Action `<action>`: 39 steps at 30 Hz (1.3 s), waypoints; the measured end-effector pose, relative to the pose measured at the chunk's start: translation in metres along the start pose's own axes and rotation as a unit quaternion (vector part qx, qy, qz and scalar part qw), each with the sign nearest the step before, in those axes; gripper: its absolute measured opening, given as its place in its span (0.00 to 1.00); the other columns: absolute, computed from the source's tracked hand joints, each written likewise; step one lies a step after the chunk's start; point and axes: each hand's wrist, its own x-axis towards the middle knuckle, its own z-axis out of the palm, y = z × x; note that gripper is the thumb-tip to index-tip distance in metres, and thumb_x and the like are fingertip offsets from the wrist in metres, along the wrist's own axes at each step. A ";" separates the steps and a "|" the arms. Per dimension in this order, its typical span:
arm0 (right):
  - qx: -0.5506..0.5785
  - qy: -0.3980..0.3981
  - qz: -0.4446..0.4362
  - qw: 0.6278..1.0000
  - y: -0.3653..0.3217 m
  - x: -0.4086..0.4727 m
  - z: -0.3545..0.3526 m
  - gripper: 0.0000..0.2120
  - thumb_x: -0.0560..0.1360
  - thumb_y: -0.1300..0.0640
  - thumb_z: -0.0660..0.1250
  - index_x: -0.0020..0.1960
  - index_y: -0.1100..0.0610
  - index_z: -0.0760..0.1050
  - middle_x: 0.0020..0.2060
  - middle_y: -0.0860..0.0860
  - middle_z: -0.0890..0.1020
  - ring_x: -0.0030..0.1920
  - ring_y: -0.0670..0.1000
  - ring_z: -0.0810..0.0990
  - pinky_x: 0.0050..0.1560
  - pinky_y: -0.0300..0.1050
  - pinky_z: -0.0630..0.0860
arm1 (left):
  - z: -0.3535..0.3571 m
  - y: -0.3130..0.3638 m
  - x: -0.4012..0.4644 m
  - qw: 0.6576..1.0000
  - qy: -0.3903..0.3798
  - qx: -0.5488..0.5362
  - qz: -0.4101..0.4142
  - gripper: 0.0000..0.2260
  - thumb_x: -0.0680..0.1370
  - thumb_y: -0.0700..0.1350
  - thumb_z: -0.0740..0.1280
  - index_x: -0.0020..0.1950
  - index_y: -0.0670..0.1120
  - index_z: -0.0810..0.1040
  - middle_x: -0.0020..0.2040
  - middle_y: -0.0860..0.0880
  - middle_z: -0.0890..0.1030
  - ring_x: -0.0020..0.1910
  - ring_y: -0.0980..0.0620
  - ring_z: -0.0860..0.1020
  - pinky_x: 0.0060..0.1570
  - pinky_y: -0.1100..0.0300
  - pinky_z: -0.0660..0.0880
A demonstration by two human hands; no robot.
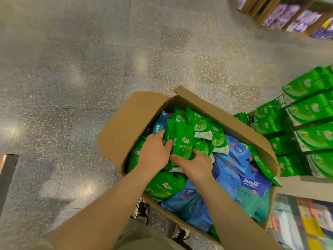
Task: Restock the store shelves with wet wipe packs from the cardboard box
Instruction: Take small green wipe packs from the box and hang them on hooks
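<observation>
An open cardboard box stands on the floor, filled with several green and blue wet wipe packs. My left hand grips a bunch of upright green wet wipe packs from the left side. My right hand holds the same bunch from below on the right, thumb against its lower edge. More green packs lean behind the bunch, and blue packs fill the box's right half. The shelf rack at the right carries rows of matching green packs.
Speckled grey floor spreads out left of and beyond the box. A shelf with purple packs stands at the far top right. Mixed goods fill a lower shelf at the bottom right. My shoes stand beside the box's near wall.
</observation>
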 end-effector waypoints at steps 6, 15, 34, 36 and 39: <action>0.178 0.038 0.029 0.983 -0.003 -0.009 -0.005 0.30 0.55 0.35 0.72 0.50 0.53 0.78 0.43 0.52 0.83 0.45 0.56 0.83 0.50 0.60 0.83 | 0.002 0.008 0.002 1.000 0.020 0.015 -0.018 0.20 0.79 0.60 0.66 0.68 0.52 0.75 0.56 0.50 0.72 0.52 0.50 0.76 0.49 0.54 0.74; 0.310 -0.007 -0.017 0.951 0.020 -0.014 -0.022 0.12 0.80 0.57 0.71 0.53 0.63 0.70 0.42 0.63 0.79 0.46 0.65 0.83 0.45 0.64 0.84 | 0.000 0.013 0.000 0.998 0.046 -0.020 0.047 0.11 0.77 0.54 0.71 0.49 0.49 0.76 0.47 0.50 0.74 0.46 0.51 0.74 0.42 0.60 0.65; 0.239 -0.024 -0.219 0.946 -0.007 -0.067 -0.018 0.11 0.78 0.54 0.73 0.60 0.49 0.77 0.50 0.50 0.83 0.48 0.48 0.81 0.52 0.50 0.80 | -0.032 -0.004 -0.066 0.826 -0.096 -0.548 -0.085 0.22 0.77 0.52 0.72 0.68 0.45 0.75 0.58 0.44 0.85 0.56 0.43 0.85 0.58 0.44 0.80; 0.241 -0.017 -0.203 0.949 -0.002 -0.068 -0.013 0.09 0.81 0.52 0.68 0.61 0.49 0.77 0.52 0.48 0.82 0.50 0.45 0.81 0.51 0.42 0.78 | -0.039 -0.014 -0.071 0.825 -0.065 -0.551 -0.104 0.15 0.79 0.48 0.71 0.65 0.46 0.78 0.56 0.45 0.87 0.53 0.45 0.86 0.53 0.49 0.82; 0.105 0.027 -0.163 0.981 0.016 -0.061 0.001 0.16 0.81 0.47 0.67 0.65 0.53 0.75 0.56 0.50 0.81 0.56 0.48 0.80 0.56 0.44 0.75 | -0.058 -0.032 -0.077 0.799 -0.026 -0.585 -0.137 0.13 0.80 0.49 0.69 0.63 0.46 0.81 0.56 0.45 0.87 0.54 0.44 0.86 0.55 0.48 0.81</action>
